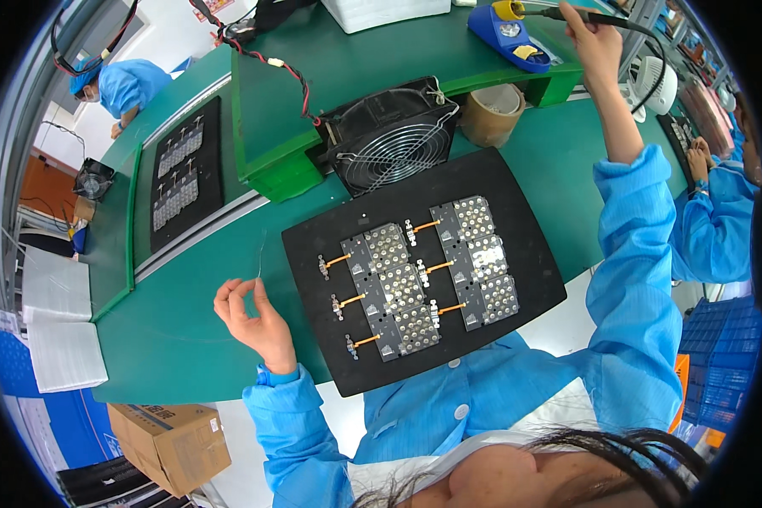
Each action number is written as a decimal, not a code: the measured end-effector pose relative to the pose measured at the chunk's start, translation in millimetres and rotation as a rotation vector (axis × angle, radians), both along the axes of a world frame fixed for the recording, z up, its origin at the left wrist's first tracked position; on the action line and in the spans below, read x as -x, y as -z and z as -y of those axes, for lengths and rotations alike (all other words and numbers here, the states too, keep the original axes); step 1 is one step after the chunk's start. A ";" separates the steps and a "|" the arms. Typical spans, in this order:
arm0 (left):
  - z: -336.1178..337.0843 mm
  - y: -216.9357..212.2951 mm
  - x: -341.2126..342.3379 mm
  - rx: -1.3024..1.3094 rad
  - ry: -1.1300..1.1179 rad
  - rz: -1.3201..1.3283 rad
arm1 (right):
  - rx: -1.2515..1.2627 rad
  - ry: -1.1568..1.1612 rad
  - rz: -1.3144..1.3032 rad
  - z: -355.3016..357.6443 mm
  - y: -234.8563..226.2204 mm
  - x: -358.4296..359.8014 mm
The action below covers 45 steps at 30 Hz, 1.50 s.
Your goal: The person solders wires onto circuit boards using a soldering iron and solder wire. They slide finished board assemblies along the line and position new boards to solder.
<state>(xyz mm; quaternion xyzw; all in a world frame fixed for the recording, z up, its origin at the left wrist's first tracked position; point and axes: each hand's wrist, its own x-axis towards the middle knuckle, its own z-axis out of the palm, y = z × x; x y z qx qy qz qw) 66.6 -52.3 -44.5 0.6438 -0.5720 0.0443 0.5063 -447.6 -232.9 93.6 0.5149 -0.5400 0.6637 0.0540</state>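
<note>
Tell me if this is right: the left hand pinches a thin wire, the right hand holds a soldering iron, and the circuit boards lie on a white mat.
No: the mat under the circuit boards is black, not white, as the head view shows. The left hand does pinch a thin wire and the right hand does hold a soldering iron.

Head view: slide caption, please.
Right hand holds soldering iron at blue stand; left hand pinches thin strand beside circuit boards on a black mat.
</note>
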 end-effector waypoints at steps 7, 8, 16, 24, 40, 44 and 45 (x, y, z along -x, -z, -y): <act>0.1 0.3 0.7 -0.008 0.007 0.007 | -0.216 -0.136 0.060 44.1 22.4 -4.3; -1.4 1.6 -0.5 -0.014 -0.006 0.014 | -0.259 -0.077 0.091 46.2 24.1 -13.3; -0.3 2.2 1.8 -0.017 0.007 -0.035 | -0.360 -0.572 0.164 -26.3 35.1 -49.0; 1.6 3.9 -4.7 0.004 0.024 -0.048 | -0.125 -2.230 0.310 -176.8 5.0 -202.6; 1.1 5.6 -5.9 0.032 0.015 -0.125 | -0.556 -2.561 0.724 -213.9 -18.7 -184.7; 1.7 3.5 -4.0 0.029 0.020 -0.113 | -0.652 -2.656 0.713 -208.7 -19.6 -181.8; 1.6 1.5 -2.5 0.028 0.023 -0.104 | -0.674 -2.679 0.711 -207.0 -20.4 -180.3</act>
